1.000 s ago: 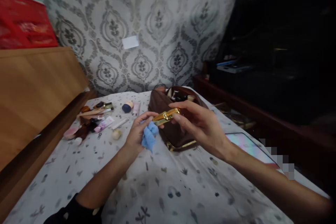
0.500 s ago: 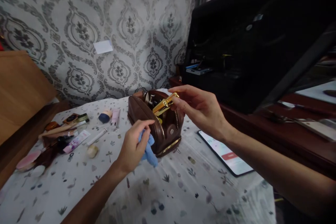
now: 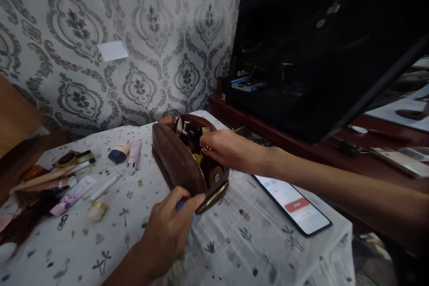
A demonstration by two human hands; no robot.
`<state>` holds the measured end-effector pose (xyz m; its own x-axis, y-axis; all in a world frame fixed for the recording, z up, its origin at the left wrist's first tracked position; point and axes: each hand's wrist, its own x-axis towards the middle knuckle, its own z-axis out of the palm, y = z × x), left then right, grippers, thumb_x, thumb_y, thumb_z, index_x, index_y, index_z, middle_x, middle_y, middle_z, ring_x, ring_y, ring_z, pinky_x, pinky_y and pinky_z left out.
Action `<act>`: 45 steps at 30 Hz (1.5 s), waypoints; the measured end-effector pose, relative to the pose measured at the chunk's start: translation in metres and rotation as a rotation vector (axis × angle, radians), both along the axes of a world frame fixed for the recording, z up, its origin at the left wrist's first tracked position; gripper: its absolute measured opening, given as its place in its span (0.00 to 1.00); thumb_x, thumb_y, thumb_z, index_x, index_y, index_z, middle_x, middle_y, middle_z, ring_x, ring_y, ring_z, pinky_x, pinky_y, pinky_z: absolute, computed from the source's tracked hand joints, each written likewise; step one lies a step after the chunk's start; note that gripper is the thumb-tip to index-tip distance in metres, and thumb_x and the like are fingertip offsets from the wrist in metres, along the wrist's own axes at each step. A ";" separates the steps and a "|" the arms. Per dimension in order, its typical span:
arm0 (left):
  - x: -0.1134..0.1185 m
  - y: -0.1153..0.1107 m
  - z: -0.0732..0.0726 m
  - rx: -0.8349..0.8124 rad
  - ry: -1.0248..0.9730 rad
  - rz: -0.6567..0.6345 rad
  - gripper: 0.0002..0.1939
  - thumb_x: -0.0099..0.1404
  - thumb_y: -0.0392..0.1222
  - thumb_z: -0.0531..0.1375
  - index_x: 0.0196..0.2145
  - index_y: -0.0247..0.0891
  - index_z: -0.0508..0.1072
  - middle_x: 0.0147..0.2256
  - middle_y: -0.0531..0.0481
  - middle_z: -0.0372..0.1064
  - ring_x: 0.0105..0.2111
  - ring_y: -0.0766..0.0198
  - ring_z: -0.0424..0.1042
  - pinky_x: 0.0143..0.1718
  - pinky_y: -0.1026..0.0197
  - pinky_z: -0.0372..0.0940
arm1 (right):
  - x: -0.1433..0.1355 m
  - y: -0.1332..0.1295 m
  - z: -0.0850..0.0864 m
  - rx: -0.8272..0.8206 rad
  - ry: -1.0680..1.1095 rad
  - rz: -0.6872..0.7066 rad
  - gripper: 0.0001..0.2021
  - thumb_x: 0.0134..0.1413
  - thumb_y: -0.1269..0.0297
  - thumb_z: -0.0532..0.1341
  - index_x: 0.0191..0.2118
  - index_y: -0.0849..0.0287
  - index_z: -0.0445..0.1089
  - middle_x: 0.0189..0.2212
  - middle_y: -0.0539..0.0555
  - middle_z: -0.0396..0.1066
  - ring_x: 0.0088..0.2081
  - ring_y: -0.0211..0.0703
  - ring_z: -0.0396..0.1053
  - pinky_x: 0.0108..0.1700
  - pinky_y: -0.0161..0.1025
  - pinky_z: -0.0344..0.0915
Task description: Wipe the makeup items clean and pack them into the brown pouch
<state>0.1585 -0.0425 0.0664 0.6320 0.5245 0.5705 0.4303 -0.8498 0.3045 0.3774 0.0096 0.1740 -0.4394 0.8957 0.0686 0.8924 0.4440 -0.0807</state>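
Note:
A brown leather cosmetic bag [image 3: 179,156] stands unzipped on the patterned tablecloth, with dark and glossy items inside. My right hand [image 3: 231,149] reaches into its opening, fingers closed around a shiny gold-coloured object [image 3: 205,148], mostly hidden by the fingers. Something yellow [image 3: 198,159] shows just below it inside the bag. At the bag's near lower corner, my left hand [image 3: 169,223] is closed on a crumpled blue cloth [image 3: 191,230], largely covered by the palm. Its fingertips reach the bag's front edge.
Left of the bag lie a pink tube [image 3: 134,154], a blue-capped bottle [image 3: 119,153], a small jar [image 3: 97,211], a white stick [image 3: 106,186] and several other cosmetics. A lit phone [image 3: 295,205] lies at right. Behind it stands a large black screen [image 3: 311,67].
My right hand has lowered the gold-coloured object into the bag. My left hand, with the blue cloth, has moved down along the bag's front. The view has shifted slightly right.

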 end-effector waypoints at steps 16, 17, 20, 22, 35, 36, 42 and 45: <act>0.001 0.001 -0.017 0.023 -0.032 -0.023 0.15 0.70 0.32 0.47 0.48 0.38 0.69 0.37 0.46 0.66 0.28 0.66 0.69 0.25 0.66 0.66 | -0.020 0.030 -0.005 -0.152 -0.417 0.145 0.14 0.54 0.83 0.59 0.46 0.69 0.73 0.43 0.64 0.76 0.45 0.49 0.74 0.41 0.39 0.64; 0.001 0.001 -0.019 0.013 -0.024 -0.027 0.15 0.70 0.32 0.47 0.49 0.39 0.69 0.37 0.46 0.66 0.28 0.66 0.68 0.25 0.66 0.66 | -0.020 0.030 -0.006 -0.141 -0.434 0.143 0.13 0.53 0.82 0.60 0.45 0.69 0.74 0.41 0.64 0.76 0.44 0.49 0.75 0.41 0.39 0.64; 0.000 0.000 -0.021 -0.007 -0.013 -0.031 0.15 0.69 0.32 0.48 0.49 0.38 0.69 0.37 0.46 0.66 0.28 0.66 0.68 0.26 0.65 0.66 | -0.021 0.033 -0.011 -0.089 -0.484 0.136 0.10 0.52 0.80 0.62 0.41 0.67 0.75 0.36 0.62 0.77 0.42 0.49 0.75 0.40 0.39 0.65; -0.001 0.000 -0.022 -0.011 -0.011 -0.025 0.15 0.69 0.31 0.48 0.49 0.39 0.69 0.37 0.46 0.66 0.28 0.66 0.68 0.27 0.64 0.66 | -0.022 0.035 -0.015 -0.063 -0.509 0.130 0.09 0.51 0.78 0.64 0.39 0.66 0.75 0.34 0.62 0.77 0.41 0.50 0.76 0.40 0.40 0.66; -0.001 0.002 -0.023 -0.015 -0.008 -0.037 0.16 0.69 0.32 0.49 0.49 0.39 0.70 0.38 0.46 0.67 0.29 0.66 0.68 0.28 0.65 0.69 | -0.021 0.027 -0.011 -0.079 -0.612 0.175 0.14 0.53 0.82 0.60 0.45 0.67 0.73 0.47 0.63 0.72 0.42 0.47 0.74 0.39 0.39 0.65; -0.001 0.002 -0.023 -0.016 -0.005 -0.033 0.16 0.69 0.32 0.49 0.49 0.39 0.70 0.38 0.46 0.67 0.29 0.66 0.68 0.28 0.65 0.69 | -0.021 0.027 -0.010 -0.083 -0.610 0.180 0.14 0.54 0.82 0.59 0.46 0.67 0.72 0.47 0.63 0.72 0.42 0.47 0.74 0.39 0.39 0.65; -0.001 0.001 -0.021 -0.007 -0.013 -0.027 0.16 0.69 0.32 0.47 0.48 0.39 0.70 0.37 0.46 0.67 0.29 0.66 0.68 0.28 0.64 0.68 | -0.021 0.027 -0.007 -0.144 -0.588 0.187 0.15 0.54 0.82 0.59 0.47 0.68 0.72 0.46 0.63 0.74 0.43 0.50 0.74 0.39 0.40 0.65; -0.001 0.001 -0.018 -0.004 0.012 -0.025 0.16 0.68 0.31 0.48 0.49 0.39 0.69 0.38 0.46 0.67 0.30 0.65 0.69 0.28 0.64 0.68 | -0.019 0.028 -0.005 -0.174 -0.527 0.208 0.14 0.55 0.81 0.58 0.46 0.68 0.73 0.44 0.64 0.75 0.44 0.51 0.74 0.39 0.41 0.65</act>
<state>0.1573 -0.0419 0.0483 0.6517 0.5108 0.5608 0.4122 -0.8591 0.3035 0.3582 0.0379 0.1686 -0.5417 0.7656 -0.3471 0.7275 0.6338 0.2627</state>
